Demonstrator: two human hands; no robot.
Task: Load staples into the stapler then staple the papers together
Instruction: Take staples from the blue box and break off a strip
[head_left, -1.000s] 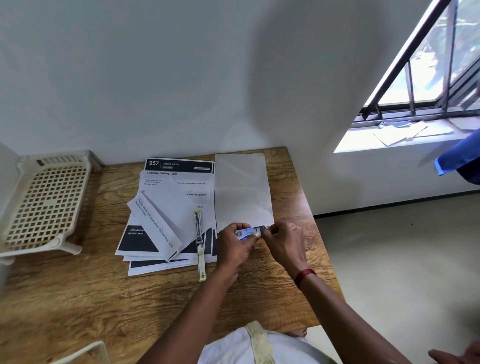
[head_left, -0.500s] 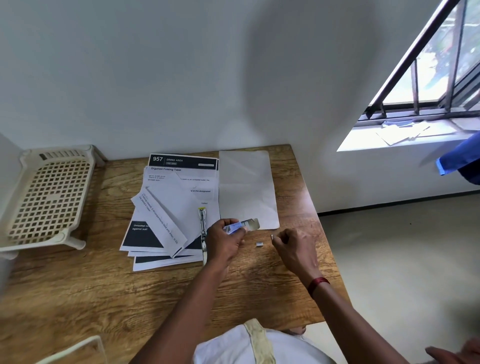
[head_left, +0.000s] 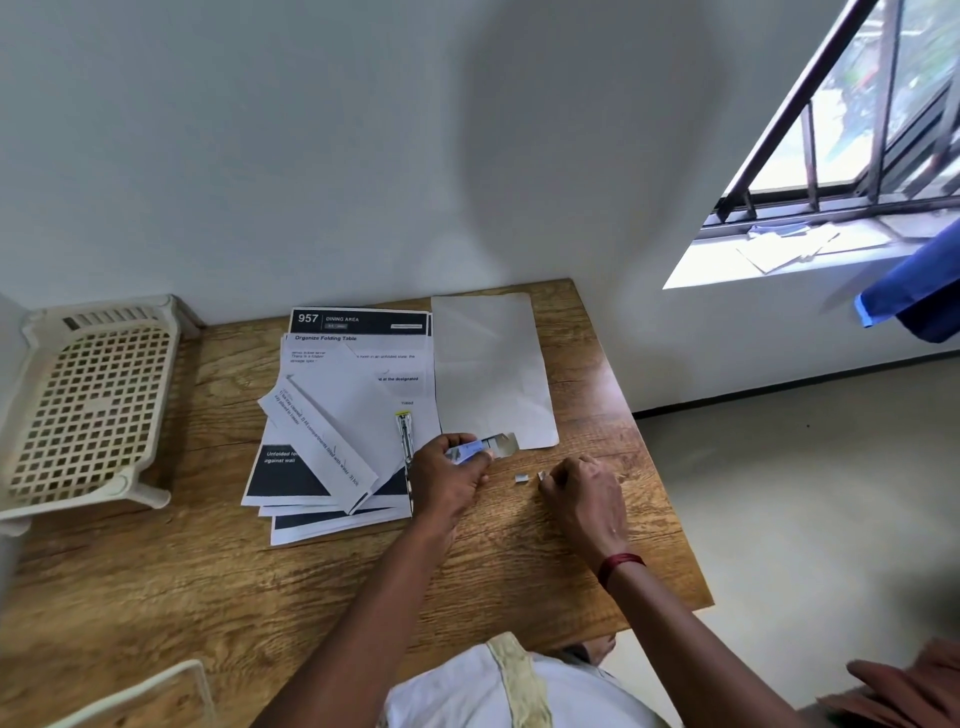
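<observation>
A slim stapler (head_left: 404, 435) with a yellow tip lies opened on a fanned stack of printed papers (head_left: 343, 415). My left hand (head_left: 449, 475) holds a small blue staple box (head_left: 480, 448) with its flap open, just right of the stapler. My right hand (head_left: 584, 486) hovers over the wooden table (head_left: 208, 571), its fingertips pinching a small strip of staples (head_left: 541, 475). Another short strip of staples (head_left: 521, 478) lies loose on the table between my hands.
A blank white sheet (head_left: 491, 369) lies right of the stack. A cream plastic lattice tray (head_left: 88, 405) stands at the table's left end. The table's right edge drops to the floor; a wall runs behind it, with a window at the upper right.
My hands have parted: the right hand drew away from the box to the right with staples, and a strip now lies on the table. The left hand still holds the box.
</observation>
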